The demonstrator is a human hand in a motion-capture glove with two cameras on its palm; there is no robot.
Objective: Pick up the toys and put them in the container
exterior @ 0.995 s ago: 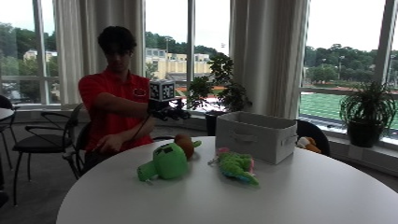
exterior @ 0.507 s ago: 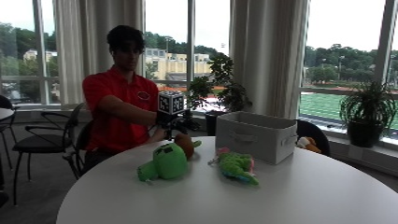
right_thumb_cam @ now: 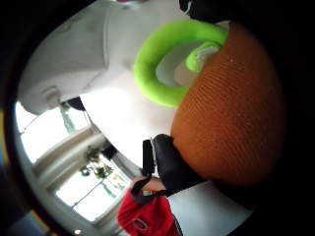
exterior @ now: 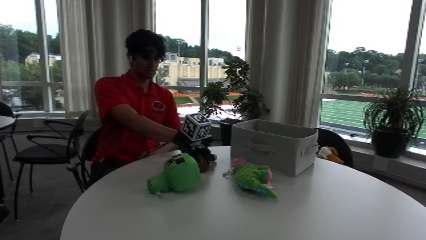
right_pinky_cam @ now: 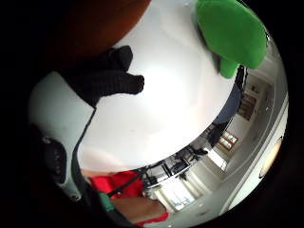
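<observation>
Gloved right hand (exterior: 192, 146) down on orange plush toy (right_thumb_cam: 231, 108) at table (exterior: 319, 210) edge, fingers (right_thumb_cam: 170, 164) curled round it. Green plush toy (exterior: 174, 175) just beside; green-pink plush toy (exterior: 253, 177) nearby. White fabric container (exterior: 273, 146) w/ handle behind.

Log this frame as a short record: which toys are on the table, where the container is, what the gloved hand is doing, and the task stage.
toys on table: green plush; green-and-pink plush; orange toy behind the green plush
container: grey bin, on the table beside the toys
right hand: down on the orange toy, fingers curled round it
orange toy detail: green loop on it
stage: no toy seen in the bin yet
</observation>
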